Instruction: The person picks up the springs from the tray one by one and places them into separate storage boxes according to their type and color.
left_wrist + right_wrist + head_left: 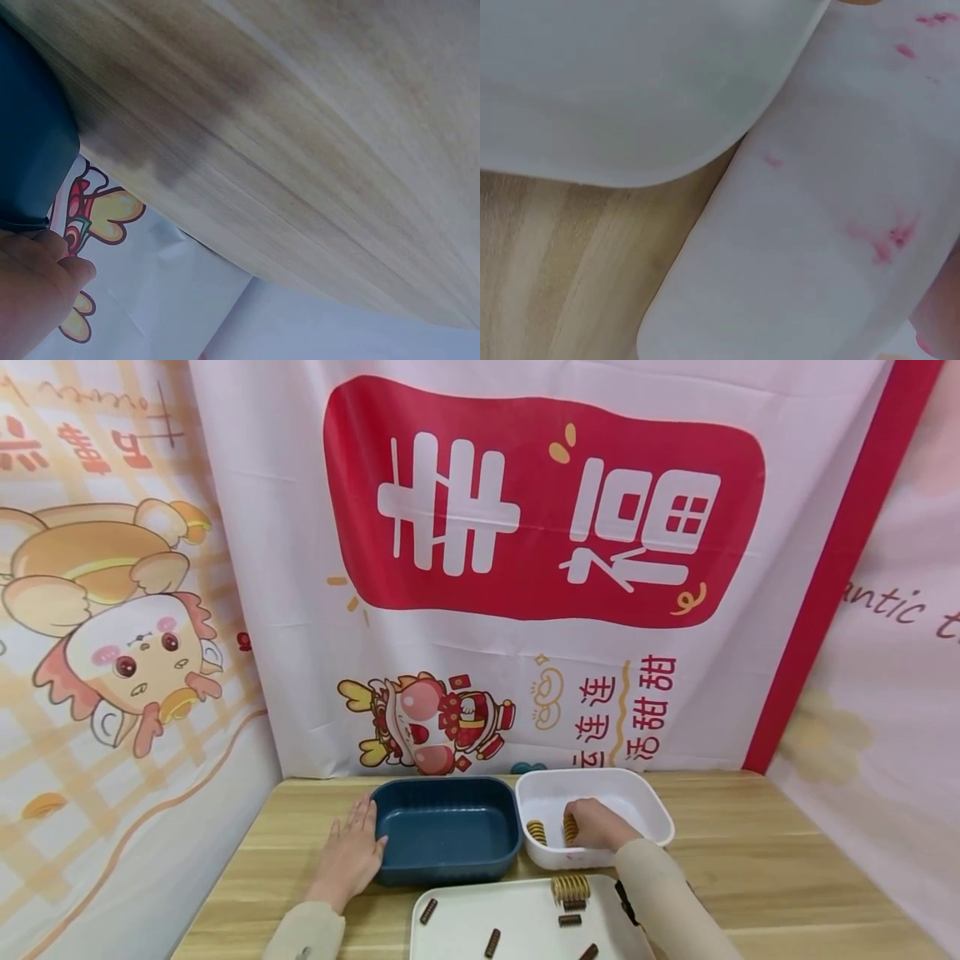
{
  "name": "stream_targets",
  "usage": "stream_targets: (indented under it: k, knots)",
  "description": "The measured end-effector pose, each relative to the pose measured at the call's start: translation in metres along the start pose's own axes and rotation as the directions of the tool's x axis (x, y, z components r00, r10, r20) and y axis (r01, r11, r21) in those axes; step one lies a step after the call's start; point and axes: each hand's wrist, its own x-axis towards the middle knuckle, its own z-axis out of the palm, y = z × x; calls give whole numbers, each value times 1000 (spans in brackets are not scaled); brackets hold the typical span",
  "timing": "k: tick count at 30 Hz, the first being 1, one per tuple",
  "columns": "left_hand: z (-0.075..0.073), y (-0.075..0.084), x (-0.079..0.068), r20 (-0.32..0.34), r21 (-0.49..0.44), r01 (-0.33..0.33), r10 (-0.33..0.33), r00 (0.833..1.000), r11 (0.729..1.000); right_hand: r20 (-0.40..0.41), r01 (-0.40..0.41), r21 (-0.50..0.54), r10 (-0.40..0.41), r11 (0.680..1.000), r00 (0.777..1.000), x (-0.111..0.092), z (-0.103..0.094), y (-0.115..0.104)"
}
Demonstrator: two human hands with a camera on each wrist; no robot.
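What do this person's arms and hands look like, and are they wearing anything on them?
The left hand and right hand are bare, without gloves. The left sleeve and right sleeve are plain cream. A black strap shows by the right sleeve; a small grey detail on the left is unclear.

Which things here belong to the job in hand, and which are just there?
Likely job: yellow coils, one in right hand; white bin; blue bin, touched by left hand; tray; dark coils.
Just there: banner, cartoon curtain, table.
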Motion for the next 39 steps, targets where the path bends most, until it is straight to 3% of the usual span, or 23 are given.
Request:
stream_targets:
  k: [33,39]
  knots:
    - [0,1,-1,9,-6,15,-15,1000,1000,58,2,-44,0,999,998,12,4,2]
    - [-1,2,-1,2,-11,18,-18,1000,1000,86,-50,-16,51,999,995,16,3,0]
